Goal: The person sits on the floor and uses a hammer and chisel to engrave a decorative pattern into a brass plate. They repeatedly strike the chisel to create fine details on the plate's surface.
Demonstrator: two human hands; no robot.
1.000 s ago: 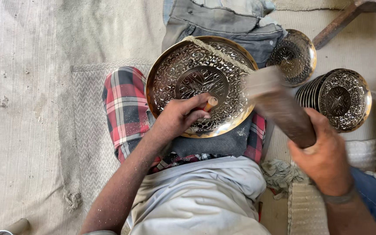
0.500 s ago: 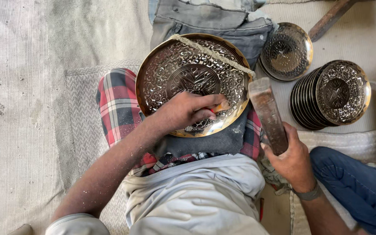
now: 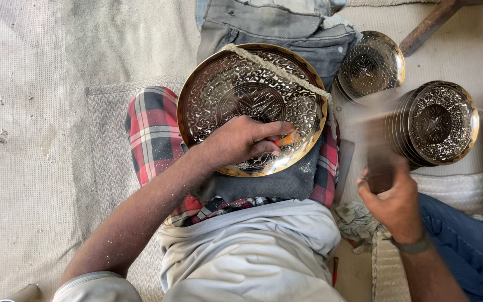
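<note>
While the engraved tray (image 3: 252,95) rests on a dark cloth (image 3: 286,182) over the person's lap, the left hand (image 3: 241,142) lies on its near rim, fingers clamped on a small orange-tipped tool (image 3: 286,140). Right hand (image 3: 395,204), right of the lap, is closed around a blurred wooden mallet (image 3: 378,151). A cord (image 3: 278,70) crosses the tray's far edge. Far right: a single small plate (image 3: 371,66) and a stack of plates (image 3: 434,124) standing on edge, near each other.
</note>
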